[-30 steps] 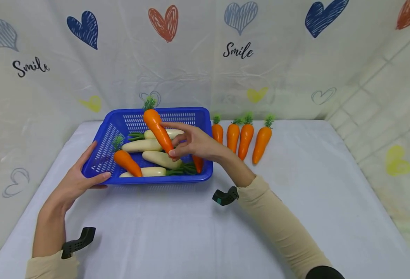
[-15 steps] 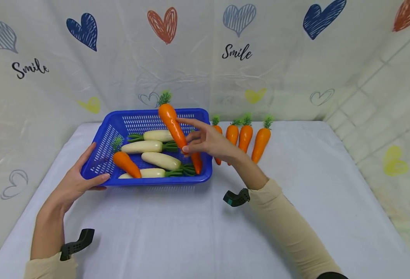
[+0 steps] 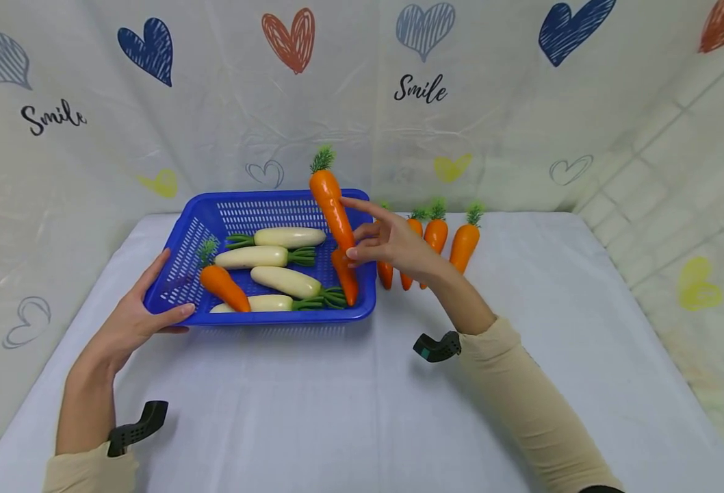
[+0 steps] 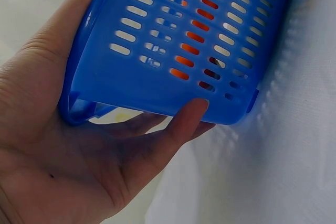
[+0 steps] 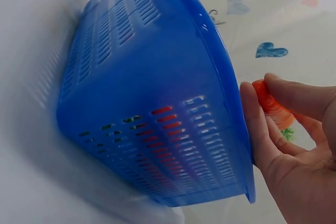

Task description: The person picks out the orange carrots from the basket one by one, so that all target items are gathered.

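One orange carrot (image 3: 332,202), green leafy top: pinched close to its narrow tip by the right hand (image 3: 399,246), thumb on one side, fingers on the other, forefinger extended along its length. Position: above the right end of the blue basket (image 3: 276,318), tilted, leaves uppermost.

One basket, as named, plastic, rectangular, slotted walls: on the white-covered desk (image 3: 337,404). Near left corner gripped by the left hand (image 3: 129,323), thumb laid against the near side.

Four white radishes (image 3: 286,281), green stems: lying inside the basket, one in front of another. Farthest has its stems to the left; the other three, to the right.

Two further carrots inside the basket. Left carrot (image 3: 225,287): slanting, narrow end by the nearest radish, top toward the left wall. Right carrot (image 3: 346,284): near the right wall, narrow end toward the near side, upper part hidden.

Four loose carrots (image 3: 465,243): side by side on the desk, right of the basket, tops toward the backdrop (image 3: 350,123); partly covered by the right hand and forearm.

Two black wrist mounts (image 3: 139,428), one per wrist. Two beige sleeves (image 3: 534,404). One backdrop, pale, printed with hearts and "Smile".
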The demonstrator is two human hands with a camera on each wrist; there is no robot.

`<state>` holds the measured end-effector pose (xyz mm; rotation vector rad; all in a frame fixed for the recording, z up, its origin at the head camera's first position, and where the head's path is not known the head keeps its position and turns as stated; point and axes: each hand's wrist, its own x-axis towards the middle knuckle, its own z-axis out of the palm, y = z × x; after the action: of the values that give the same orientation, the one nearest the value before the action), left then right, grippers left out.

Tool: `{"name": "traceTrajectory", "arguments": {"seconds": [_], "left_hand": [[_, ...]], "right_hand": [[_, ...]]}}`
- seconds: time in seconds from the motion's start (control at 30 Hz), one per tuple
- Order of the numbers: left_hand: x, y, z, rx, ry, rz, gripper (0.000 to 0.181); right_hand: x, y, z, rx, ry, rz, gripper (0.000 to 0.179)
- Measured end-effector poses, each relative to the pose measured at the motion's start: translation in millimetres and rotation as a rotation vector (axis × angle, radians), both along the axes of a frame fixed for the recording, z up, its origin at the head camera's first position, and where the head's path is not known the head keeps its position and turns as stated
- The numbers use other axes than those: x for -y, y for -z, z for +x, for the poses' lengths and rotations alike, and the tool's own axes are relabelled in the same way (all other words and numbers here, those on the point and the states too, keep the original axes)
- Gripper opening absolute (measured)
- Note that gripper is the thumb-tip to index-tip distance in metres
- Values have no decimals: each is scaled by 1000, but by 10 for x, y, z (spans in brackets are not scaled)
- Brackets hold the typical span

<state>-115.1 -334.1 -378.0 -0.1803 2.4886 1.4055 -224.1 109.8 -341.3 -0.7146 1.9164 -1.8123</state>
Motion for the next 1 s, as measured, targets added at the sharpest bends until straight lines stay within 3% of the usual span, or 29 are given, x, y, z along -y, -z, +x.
{"name": "traceTrajectory", "arguments": {"seconds": [0.3, 0.53, 1.0], "left_hand": [[-6, -7, 6, -3, 3, 10, 102], [-12, -21, 11, -2, 3, -9, 102], [-12, -16, 11, -3, 6, -9, 102]], "right_hand": [[-174, 45, -13, -6, 50, 6, 78], [-296, 74, 2, 41, 89, -15, 77], [-581, 135, -13, 15, 158, 36, 78]]}}
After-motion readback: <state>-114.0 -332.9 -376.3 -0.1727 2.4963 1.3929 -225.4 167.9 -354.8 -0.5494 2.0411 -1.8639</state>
